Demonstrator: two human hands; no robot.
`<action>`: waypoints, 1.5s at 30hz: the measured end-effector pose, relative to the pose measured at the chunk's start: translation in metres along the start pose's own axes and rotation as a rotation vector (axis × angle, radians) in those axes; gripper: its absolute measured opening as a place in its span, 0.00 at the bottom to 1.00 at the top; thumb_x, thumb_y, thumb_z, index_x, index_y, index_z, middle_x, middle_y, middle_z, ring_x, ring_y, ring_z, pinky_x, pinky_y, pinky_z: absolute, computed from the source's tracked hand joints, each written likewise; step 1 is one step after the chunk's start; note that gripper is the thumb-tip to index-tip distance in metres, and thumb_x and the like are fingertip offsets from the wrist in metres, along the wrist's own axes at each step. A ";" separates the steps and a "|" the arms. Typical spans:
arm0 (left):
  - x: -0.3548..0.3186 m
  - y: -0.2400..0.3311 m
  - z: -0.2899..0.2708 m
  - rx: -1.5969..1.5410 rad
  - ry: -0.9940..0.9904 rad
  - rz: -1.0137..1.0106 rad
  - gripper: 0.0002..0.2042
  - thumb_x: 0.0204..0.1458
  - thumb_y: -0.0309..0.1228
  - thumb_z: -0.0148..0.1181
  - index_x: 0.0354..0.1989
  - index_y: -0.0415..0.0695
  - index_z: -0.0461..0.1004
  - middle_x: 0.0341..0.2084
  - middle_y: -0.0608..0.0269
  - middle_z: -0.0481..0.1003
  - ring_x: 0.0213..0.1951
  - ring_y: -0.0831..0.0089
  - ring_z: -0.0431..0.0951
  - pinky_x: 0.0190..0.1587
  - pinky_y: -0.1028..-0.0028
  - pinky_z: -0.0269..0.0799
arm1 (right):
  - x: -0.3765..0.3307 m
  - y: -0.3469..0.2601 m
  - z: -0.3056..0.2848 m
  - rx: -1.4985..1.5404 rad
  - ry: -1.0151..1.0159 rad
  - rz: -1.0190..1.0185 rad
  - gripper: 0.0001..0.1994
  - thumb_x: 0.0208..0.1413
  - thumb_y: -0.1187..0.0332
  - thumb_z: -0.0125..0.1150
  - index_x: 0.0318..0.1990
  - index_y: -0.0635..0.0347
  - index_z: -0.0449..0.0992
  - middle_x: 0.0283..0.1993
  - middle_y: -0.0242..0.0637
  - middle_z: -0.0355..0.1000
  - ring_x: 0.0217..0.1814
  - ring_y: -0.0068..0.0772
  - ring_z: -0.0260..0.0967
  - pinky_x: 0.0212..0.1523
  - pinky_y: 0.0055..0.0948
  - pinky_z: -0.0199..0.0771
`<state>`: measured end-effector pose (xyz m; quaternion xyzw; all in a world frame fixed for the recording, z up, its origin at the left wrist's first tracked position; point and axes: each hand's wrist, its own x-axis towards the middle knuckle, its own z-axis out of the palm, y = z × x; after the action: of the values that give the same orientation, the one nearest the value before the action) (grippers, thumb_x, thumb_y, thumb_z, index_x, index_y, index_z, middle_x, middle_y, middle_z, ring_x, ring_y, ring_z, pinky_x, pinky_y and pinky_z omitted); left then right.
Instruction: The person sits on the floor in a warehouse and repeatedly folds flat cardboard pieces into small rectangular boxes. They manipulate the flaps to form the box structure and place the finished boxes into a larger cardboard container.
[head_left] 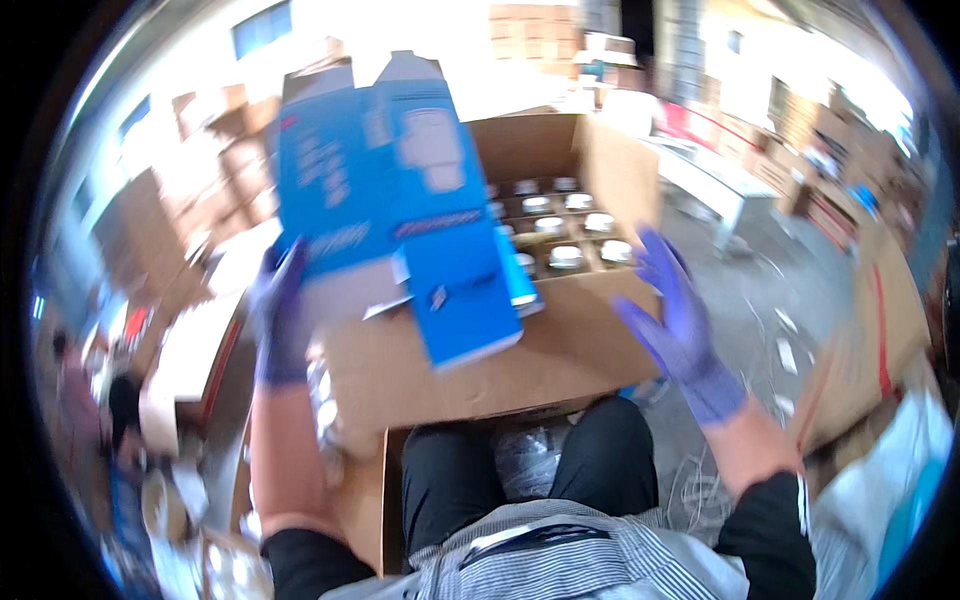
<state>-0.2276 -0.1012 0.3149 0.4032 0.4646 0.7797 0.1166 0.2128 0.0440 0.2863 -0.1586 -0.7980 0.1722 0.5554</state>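
My left hand (280,315), in a purple glove, grips the lower left edge of a flattened blue and white carton (395,190) and holds it up over a large open cardboard box (520,360). Inside that box, rows of small round silver-topped items (565,225) sit in cardboard dividers. My right hand (675,320), also gloved in purple, hovers with fingers spread beside the box's right side, touching nothing. The picture is blurred by motion.
Stacks of brown cartons (210,170) stand at the left and far back. A white table (715,185) is at the right. Another brown box with red tape (875,320) sits at the right. My knees in dark trousers (530,470) are below the box.
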 end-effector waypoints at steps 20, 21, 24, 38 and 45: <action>-0.143 0.036 0.026 -0.226 0.024 -0.127 0.12 0.67 0.40 0.53 0.44 0.44 0.76 0.31 0.68 0.74 0.31 0.80 0.71 0.34 0.78 0.67 | -0.068 -0.095 0.002 0.434 -0.212 0.113 0.19 0.69 0.60 0.52 0.54 0.68 0.74 0.42 0.39 0.74 0.41 0.30 0.71 0.45 0.29 0.71; -0.144 0.053 0.037 -0.434 0.150 -0.253 0.14 0.67 0.40 0.52 0.47 0.42 0.77 0.36 0.64 0.77 0.36 0.79 0.74 0.37 0.77 0.70 | -0.083 -0.094 0.003 0.361 -0.113 0.088 0.18 0.70 0.60 0.51 0.52 0.68 0.75 0.40 0.40 0.73 0.38 0.30 0.70 0.42 0.29 0.70; -0.176 0.062 0.011 0.669 0.046 0.323 0.15 0.65 0.35 0.54 0.53 0.37 0.76 0.39 0.60 0.78 0.35 0.78 0.74 0.38 0.78 0.69 | -0.119 -0.117 0.007 0.534 -0.053 0.256 0.19 0.70 0.61 0.49 0.54 0.71 0.71 0.47 0.44 0.74 0.42 0.37 0.73 0.45 0.36 0.72; -0.244 0.065 0.043 -0.377 -0.196 0.078 0.27 0.66 0.39 0.49 0.70 0.39 0.57 0.69 0.46 0.58 0.66 0.53 0.65 0.67 0.55 0.64 | -0.133 -0.142 -0.014 0.529 0.198 0.842 0.28 0.66 0.45 0.50 0.60 0.61 0.65 0.59 0.42 0.67 0.54 0.35 0.69 0.55 0.37 0.69; -0.236 0.080 0.025 -0.107 -0.360 0.023 0.30 0.53 0.31 0.61 0.63 0.29 0.63 0.57 0.38 0.71 0.60 0.50 0.73 0.62 0.56 0.68 | -0.122 -0.119 -0.038 0.570 -0.551 0.200 0.21 0.50 0.59 0.70 0.47 0.60 0.73 0.46 0.41 0.73 0.46 0.42 0.74 0.45 0.36 0.75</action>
<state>-0.0408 -0.2599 0.2633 0.5346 0.3895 0.7199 0.2104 0.2815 -0.1126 0.2513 -0.0232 -0.8180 0.4755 0.3229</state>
